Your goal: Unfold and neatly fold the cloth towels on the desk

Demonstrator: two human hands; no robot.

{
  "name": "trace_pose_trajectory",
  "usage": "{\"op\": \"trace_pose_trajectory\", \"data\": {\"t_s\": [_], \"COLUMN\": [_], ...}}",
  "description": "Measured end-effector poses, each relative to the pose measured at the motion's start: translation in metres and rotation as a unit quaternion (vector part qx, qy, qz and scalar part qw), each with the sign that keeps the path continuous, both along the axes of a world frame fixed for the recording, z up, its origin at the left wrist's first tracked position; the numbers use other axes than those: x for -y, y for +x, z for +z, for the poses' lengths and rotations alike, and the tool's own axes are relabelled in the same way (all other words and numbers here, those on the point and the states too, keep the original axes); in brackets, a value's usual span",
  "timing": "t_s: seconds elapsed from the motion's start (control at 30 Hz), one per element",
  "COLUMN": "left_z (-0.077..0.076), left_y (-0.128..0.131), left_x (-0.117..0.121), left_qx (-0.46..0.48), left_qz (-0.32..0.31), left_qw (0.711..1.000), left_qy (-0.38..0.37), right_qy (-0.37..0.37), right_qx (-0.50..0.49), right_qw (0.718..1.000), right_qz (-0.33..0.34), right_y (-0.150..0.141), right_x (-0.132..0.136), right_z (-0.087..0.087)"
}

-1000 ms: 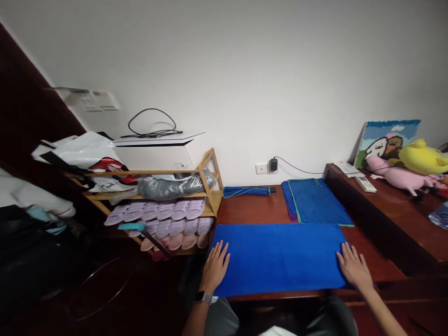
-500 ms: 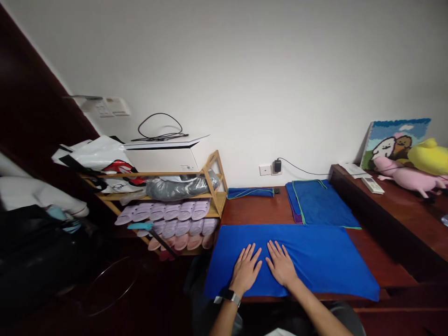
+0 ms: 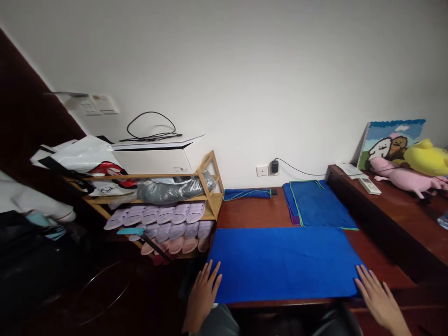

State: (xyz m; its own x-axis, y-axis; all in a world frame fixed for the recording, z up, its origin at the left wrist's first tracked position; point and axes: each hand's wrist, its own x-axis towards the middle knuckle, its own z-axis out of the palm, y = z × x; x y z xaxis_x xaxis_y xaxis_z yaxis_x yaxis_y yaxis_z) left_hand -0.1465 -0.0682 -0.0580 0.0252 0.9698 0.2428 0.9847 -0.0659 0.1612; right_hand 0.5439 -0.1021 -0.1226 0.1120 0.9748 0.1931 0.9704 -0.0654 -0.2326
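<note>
The blue towel [image 3: 283,266] lies flat, not folded, at the near edge of the bench [image 3: 252,210]. The left hand [image 3: 202,297] and right hand [image 3: 380,298] are spread at its near corners. Behind it, a folded towel [image 3: 318,203] and a narrow folded towel [image 3: 247,194] lie near the wall.

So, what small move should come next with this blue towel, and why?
Probably fold the blue towel toward the wall from its near edge: the left hand and right hand sit at its near corners, and it lies flat on the wooden desk.
</note>
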Motion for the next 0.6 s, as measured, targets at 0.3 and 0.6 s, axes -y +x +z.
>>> {"op": "trace_pose_trajectory", "data": {"t_s": [0.3, 0.6], "left_z": [0.057, 0.052], "left_y": [0.001, 0.003], "left_x": [-0.146, -0.196], "left_qx": [0.051, 0.058], "left_qz": [0.088, 0.148], "left_qw": [0.995, 0.987], "left_qy": [-0.020, -0.035], "right_qy": [-0.052, -0.080], "right_qx": [-0.156, -0.172], "right_qw": [0.980, 0.966], "right_qz": [-0.116, -0.174], "right_y": [0.006, 0.008], "right_x": [-0.172, -0.212], "right_z": [0.085, 0.082]}}
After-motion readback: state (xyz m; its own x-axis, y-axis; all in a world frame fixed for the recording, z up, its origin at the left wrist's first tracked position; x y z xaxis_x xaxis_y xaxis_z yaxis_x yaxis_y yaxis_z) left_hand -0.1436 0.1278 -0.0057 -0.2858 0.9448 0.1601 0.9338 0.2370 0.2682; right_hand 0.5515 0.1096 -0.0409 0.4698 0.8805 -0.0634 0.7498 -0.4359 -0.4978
